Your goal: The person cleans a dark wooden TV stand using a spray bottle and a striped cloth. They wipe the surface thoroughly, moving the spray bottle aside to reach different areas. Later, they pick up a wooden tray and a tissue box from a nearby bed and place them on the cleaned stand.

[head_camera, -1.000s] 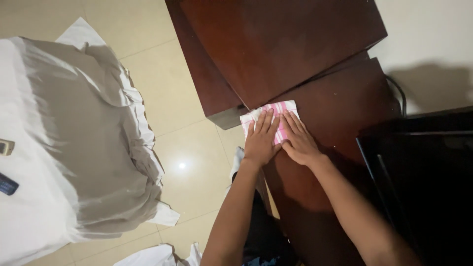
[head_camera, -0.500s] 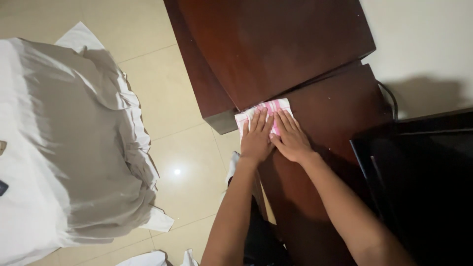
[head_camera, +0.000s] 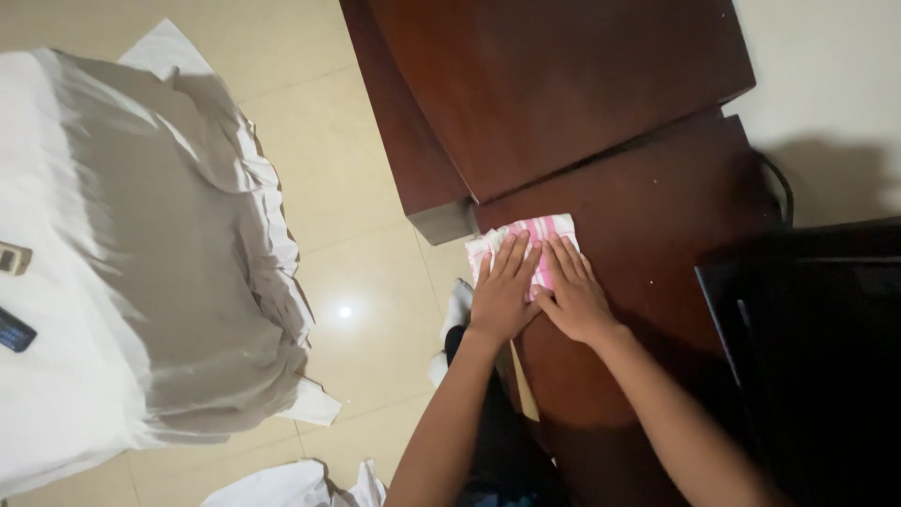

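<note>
Closest to me, both forearms reach up from the bottom of the view. My left hand [head_camera: 502,293] lies flat with the fingers spread a little, palm down on the folded pink and white cloth [head_camera: 535,246]. My right hand [head_camera: 572,296] is also flat, fingers close together, pressing the right part of the same cloth. The two hands touch at the thumbs. Neither hand pinches anything; they only press.

The cloth rests on the lower dark wooden surface [head_camera: 648,225], very near its left edge and just below the corner of the higher wooden top [head_camera: 554,84]. I think this is the risk: the cloth's left corner seems to hang slightly past the edge, so if the left hand slides outward, the fold may open or the cloth may slip down to the tiled floor [head_camera: 366,282]. The polished wood probably gives little friction.

To the right, a black screen [head_camera: 807,357] stands near my right arm and limits elbow room. Farther left, a bed with a white sheet [head_camera: 122,282] holds a small dark device [head_camera: 14,330]. White fabric [head_camera: 282,483] lies on the floor below.
</note>
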